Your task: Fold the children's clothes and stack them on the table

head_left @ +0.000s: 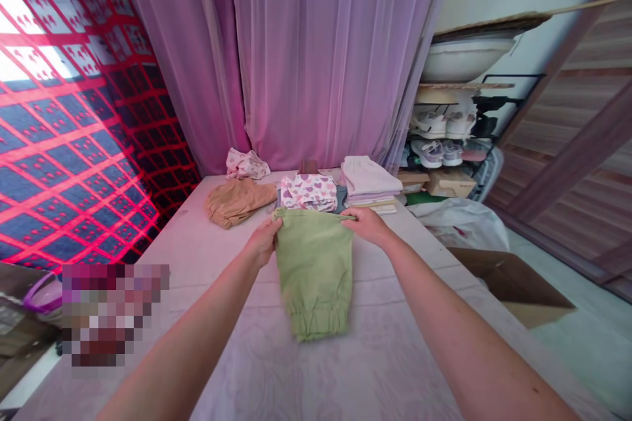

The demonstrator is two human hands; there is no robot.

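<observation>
A pair of green shorts with a gathered elastic band at the near end is stretched between my hands above the bed. My left hand is closed on the far left corner. At the far right corner, my right hand pinches the cloth between thumb and fingers. Just beyond lies a folded white cloth with pink and purple hearts. To the left rests a tan elastic-waist garment, with a crumpled floral cloth behind it. A stack of folded pale clothes sits on the right.
Purple curtains hang behind the bed. On the right stand a shoe rack, a clear plastic bag and an open cardboard box. A purple-rimmed basket and a blurred patch are at the left edge.
</observation>
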